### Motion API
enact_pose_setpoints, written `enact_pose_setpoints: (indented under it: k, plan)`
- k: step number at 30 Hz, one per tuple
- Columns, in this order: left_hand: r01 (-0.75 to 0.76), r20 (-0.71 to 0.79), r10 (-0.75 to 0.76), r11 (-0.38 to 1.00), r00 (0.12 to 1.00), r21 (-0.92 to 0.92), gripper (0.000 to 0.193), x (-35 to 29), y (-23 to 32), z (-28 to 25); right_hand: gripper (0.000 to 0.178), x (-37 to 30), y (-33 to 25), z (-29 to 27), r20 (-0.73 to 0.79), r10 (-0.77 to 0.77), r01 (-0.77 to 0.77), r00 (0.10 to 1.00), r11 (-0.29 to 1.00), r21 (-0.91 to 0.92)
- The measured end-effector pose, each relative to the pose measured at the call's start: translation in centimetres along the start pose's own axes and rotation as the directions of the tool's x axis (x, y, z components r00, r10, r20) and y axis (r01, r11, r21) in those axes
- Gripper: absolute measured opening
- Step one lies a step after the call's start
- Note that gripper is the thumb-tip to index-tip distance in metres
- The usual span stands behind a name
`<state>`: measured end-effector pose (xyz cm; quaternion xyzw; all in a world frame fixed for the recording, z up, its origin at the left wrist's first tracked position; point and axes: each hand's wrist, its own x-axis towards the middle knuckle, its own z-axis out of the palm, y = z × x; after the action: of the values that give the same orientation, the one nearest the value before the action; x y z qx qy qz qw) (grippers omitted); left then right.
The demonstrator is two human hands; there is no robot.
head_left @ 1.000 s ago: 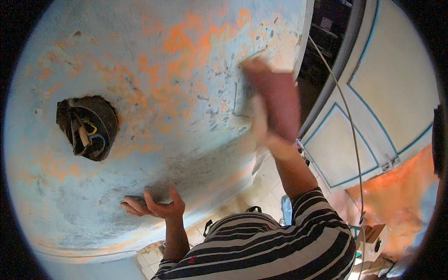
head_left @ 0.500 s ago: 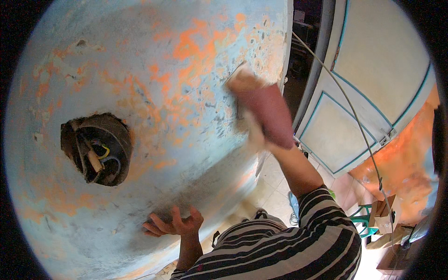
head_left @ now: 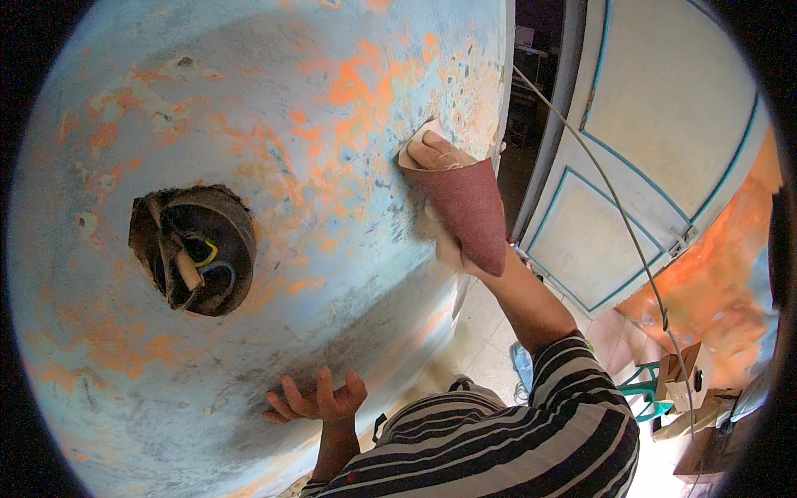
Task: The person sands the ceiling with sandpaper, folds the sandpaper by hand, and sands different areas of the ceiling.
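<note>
Under my right hand [head_left: 438, 154] is a sheet of dark red sandpaper [head_left: 469, 212], pressed to the wall [head_left: 332, 241]. The sheet's loose part folds back over the hand, its tip hanging toward the wrist, and hides most of the palm. Fingertips and a pale edge of the sheet show at the top. The wall has patchy light blue and orange paint, with pitted plaster by its right edge. My left hand [head_left: 322, 402] is lower down near the wall, fingers apart and holding nothing; I cannot tell whether it touches.
Left in the wall is a ragged round hole [head_left: 199, 249] with yellow and blue wires inside. On the right, past a dark opening, stands a cream door [head_left: 598, 241] with blue trim. A cable [head_left: 618, 199] crosses it. A cardboard box [head_left: 682, 378] lies at the lower right.
The hole and paint patches have shifted slightly right in the view. My right hand, blurred before, now appears sharp at nearly the same spot. My left hand stays spread.
</note>
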<state>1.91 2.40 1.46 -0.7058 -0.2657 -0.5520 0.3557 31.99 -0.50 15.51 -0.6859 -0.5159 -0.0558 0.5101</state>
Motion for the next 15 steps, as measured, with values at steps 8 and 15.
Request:
enact_pose_setpoints:
  k: [8, 15]
  plan:
    - [0.11, 0.036, -0.109, 0.993, 0.993, -0.031, 0.042, -4.0, -0.9, 0.6, 0.028, -2.1, -4.2, -0.8, -0.048, -0.125, 0.128, 0.991, 0.991, 0.05]
    - [0.108, 0.013, -0.108, 0.993, 0.994, -0.05, 0.04, -5.1, -0.8, 1.3, 0.031, -0.8, -3.1, -0.1, -0.056, -0.341, 0.318, 0.938, 0.915, -0.249]
